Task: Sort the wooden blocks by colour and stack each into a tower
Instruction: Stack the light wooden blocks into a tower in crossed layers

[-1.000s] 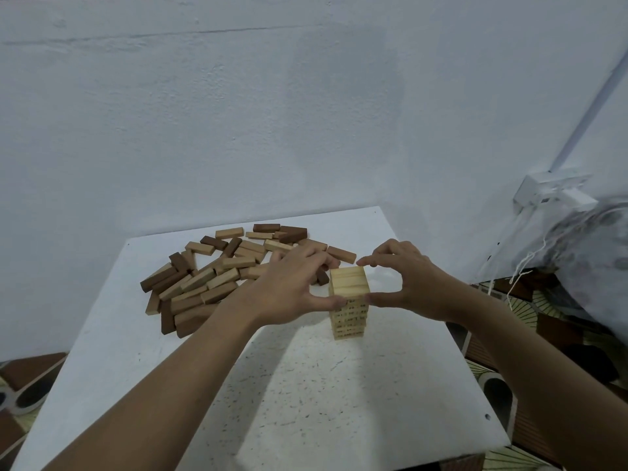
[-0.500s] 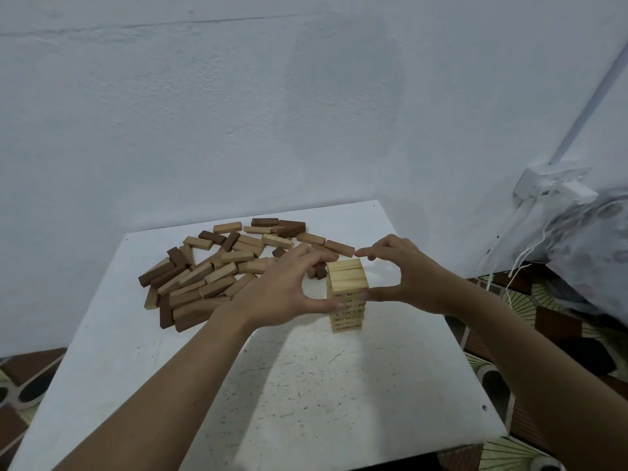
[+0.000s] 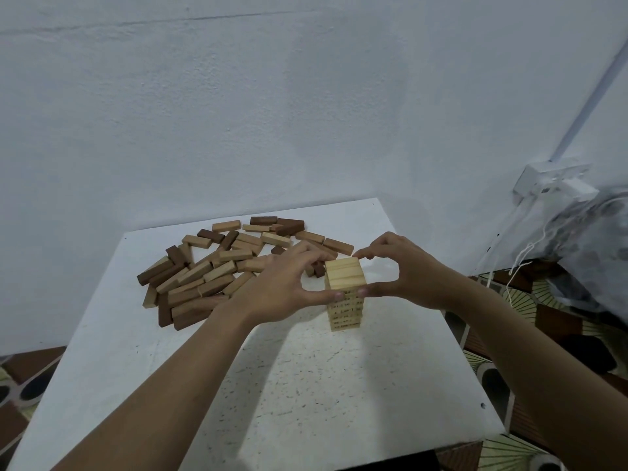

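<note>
A tower of light wooden blocks [image 3: 346, 312] stands near the middle of the white table [image 3: 306, 396]. My left hand [image 3: 283, 283] pinches its top layers from the left, thumb at the front and fingers curled behind. From the right, my right hand [image 3: 409, 271] pinches the same layers, thumb at the front edge and index fingertip on the far top corner. A loose pile of light, mid-brown and dark brown blocks [image 3: 217, 266] lies on the table behind and left of the tower.
The table stands against a pale wall; its right edge is close to the tower. A white socket box [image 3: 554, 183] with cords and a dark bundle [image 3: 591, 246] sit off the table at the right. Patterned floor shows below.
Both hands stay pinched on the tower's top layers; the fingers shift only slightly. The view has tilted a little.
</note>
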`<action>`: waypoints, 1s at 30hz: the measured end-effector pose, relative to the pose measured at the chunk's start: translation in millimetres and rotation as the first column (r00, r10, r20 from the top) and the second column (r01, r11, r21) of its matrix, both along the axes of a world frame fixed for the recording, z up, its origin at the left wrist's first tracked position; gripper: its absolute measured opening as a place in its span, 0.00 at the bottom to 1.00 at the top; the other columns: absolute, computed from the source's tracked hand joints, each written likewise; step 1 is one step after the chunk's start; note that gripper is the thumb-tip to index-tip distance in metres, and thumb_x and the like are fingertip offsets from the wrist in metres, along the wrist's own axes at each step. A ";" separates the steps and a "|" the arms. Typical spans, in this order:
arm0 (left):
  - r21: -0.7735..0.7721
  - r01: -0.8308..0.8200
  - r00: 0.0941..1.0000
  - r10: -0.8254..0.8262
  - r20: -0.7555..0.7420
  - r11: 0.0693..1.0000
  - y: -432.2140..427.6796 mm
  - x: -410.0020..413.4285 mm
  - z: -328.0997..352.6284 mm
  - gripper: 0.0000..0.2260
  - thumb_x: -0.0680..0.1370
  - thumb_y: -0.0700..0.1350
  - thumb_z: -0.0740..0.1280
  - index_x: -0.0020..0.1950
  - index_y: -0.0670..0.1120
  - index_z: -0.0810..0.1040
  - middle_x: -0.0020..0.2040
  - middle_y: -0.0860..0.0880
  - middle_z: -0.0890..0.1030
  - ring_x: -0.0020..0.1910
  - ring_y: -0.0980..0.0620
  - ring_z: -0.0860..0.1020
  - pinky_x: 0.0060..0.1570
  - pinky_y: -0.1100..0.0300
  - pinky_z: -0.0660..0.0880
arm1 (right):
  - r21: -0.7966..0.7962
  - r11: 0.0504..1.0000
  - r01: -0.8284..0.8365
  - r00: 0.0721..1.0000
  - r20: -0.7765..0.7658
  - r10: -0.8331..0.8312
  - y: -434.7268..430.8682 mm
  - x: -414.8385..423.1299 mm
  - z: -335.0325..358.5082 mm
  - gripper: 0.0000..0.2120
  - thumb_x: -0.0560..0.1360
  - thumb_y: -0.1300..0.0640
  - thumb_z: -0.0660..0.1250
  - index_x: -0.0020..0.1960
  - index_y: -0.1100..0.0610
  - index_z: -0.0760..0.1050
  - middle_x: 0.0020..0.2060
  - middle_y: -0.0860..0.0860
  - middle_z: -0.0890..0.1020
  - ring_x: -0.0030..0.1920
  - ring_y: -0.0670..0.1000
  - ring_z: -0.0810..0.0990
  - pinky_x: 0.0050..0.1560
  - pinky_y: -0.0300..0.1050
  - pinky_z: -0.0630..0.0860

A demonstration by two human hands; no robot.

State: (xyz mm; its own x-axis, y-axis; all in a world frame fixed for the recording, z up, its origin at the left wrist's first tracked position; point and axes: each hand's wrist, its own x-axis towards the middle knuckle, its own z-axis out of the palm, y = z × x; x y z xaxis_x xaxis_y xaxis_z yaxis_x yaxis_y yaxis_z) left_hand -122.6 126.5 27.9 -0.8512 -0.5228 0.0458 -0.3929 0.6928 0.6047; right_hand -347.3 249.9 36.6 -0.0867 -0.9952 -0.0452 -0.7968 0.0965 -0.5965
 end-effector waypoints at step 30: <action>0.011 -0.007 1.000 0.007 -0.001 1.000 6.1 -5.9 2.6 0.29 0.68 0.71 0.69 0.66 0.60 0.76 0.57 0.66 0.71 0.57 0.65 0.73 0.65 0.42 0.69 | -0.018 1.000 -0.019 1.000 0.014 0.020 0.6 -2.5 -4.4 0.32 0.64 0.30 0.68 0.65 0.39 0.73 0.58 0.41 0.73 0.61 0.44 0.69 0.63 0.56 0.72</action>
